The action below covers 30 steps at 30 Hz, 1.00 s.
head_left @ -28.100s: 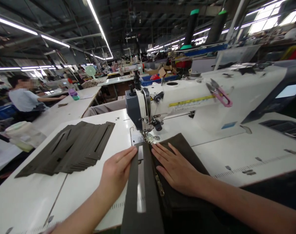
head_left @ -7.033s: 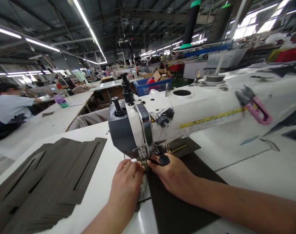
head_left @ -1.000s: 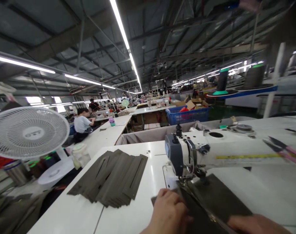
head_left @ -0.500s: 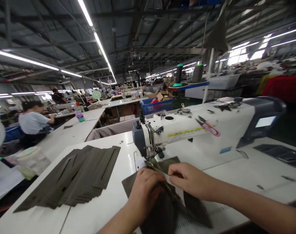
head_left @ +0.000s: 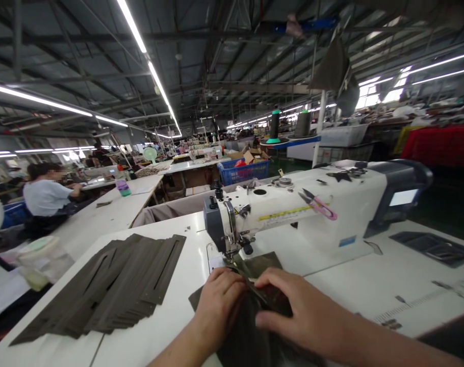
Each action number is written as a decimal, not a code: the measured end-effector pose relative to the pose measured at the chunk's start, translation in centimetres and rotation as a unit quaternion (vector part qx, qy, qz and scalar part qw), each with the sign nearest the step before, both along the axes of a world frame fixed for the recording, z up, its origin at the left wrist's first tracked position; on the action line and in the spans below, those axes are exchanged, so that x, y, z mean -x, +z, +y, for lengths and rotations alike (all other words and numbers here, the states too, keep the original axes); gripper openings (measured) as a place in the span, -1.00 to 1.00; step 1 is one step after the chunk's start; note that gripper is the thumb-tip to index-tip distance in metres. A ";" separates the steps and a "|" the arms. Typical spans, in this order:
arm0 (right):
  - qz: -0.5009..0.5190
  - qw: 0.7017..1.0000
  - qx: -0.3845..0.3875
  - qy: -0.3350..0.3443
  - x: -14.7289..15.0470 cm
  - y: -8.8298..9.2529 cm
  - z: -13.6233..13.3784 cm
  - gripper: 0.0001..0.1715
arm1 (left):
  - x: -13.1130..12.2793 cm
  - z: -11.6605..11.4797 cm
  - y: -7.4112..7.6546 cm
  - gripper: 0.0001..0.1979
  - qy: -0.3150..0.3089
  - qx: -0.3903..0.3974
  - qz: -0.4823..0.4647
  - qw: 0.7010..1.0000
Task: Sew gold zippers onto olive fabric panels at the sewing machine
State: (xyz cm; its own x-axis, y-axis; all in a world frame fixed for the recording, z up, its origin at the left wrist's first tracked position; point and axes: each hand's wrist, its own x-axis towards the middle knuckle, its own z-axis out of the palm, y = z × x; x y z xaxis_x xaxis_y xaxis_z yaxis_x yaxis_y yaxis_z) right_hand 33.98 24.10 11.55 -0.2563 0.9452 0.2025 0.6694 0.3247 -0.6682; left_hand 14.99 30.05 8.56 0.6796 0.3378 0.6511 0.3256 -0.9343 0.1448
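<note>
On the head view, I have both hands at the dark fabric workpiece [head_left: 241,339], directly in front of the needle area of the white sewing machine [head_left: 346,204]. The workpiece lies on the white bench [head_left: 166,346]. Its near part spreads beneath and between the hands; one far corner extends to the right of the presser area.

Left hand [head_left: 220,302]: palm down, fingers bent, fingertips on the upper side of the fabric near a raised fold. The thumb is hidden, so I cannot tell whether this hand pinches the cloth or only presses it.

Right hand [head_left: 299,308]: thumb and forefinger spread wide apart, with a clear gap between them. The forefinger reaches toward the raised fold, close to the left hand.

Left of the machine I have a fanned stack of dark cut panels [head_left: 113,285], lying flat on the bench and well apart from the hands. Several panels carry a long, narrow slot. Pink-handled snips [head_left: 319,205] sit against the machine arm, next to a yellow measuring strip [head_left: 283,213]. A lit display [head_left: 403,198] is at the machine's right end.

Behind the machine stand two dark thread cones [head_left: 275,127]. A blue crate [head_left: 244,173] stands farther back; at far left, a person in a light shirt [head_left: 46,198] sits beside another work surface.
</note>
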 end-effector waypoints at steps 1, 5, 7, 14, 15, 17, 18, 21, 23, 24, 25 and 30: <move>-0.023 0.999 -0.035 0.006 -0.2 -0.8 -0.5 -0.48 | 0.1 0.2 0.2 -0.82 -0.002 0.005 0.006 1.000; -0.102 0.985 -0.136 0.027 -1.0 -3.5 -1.3 -0.63 | 0.8 0.8 0.6 -0.77 0.014 0.013 -0.009 1.000; -0.124 0.979 -0.162 0.023 -1.3 -3.6 -1.0 -0.69 | 1.1 1.1 0.7 -0.79 0.048 0.031 -0.023 0.998; -0.124 0.969 -0.211 0.007 -1.5 -0.5 0.6 -0.69 | 0.7 1.1 1.2 -0.86 0.095 0.051 -0.061 0.992; -0.121 0.971 -0.206 0.005 -1.4 -0.3 0.7 -0.70 | 0.7 1.0 1.3 -0.87 0.085 0.046 -0.067 0.993; -0.116 0.974 -0.194 0.002 -1.1 -0.1 1.1 -0.72 | 0.7 0.9 1.3 -0.89 0.071 0.030 -0.080 0.994; -0.117 0.974 -0.192 0.004 -1.1 0.0 1.3 -0.73 | 0.8 0.9 1.3 -0.89 0.070 0.021 -0.085 0.994; -0.151 0.961 -0.232 0.016 -1.6 0.3 1.7 -0.71 | 1.0 1.1 1.5 -0.86 0.091 0.016 -0.085 0.992; -0.212 0.929 -0.304 0.007 -2.0 0.6 1.6 -0.64 | 1.1 1.4 1.7 -0.85 0.109 0.027 -0.074 0.991; -0.245 0.907 -0.343 -0.011 -2.0 0.7 1.3 -0.62 | 1.1 1.6 1.8 -0.86 0.117 0.035 -0.068 0.990; -0.270 0.884 -0.380 -0.033 -1.7 0.8 0.9 -0.60 | 1.0 1.8 2.0 -0.86 0.125 0.044 -0.062 0.989; -0.196 0.853 -0.485 0.011 6.1 -1.4 -1.7 -0.66 | 0.4 2.3 2.8 -0.90 0.138 0.095 -0.031 0.985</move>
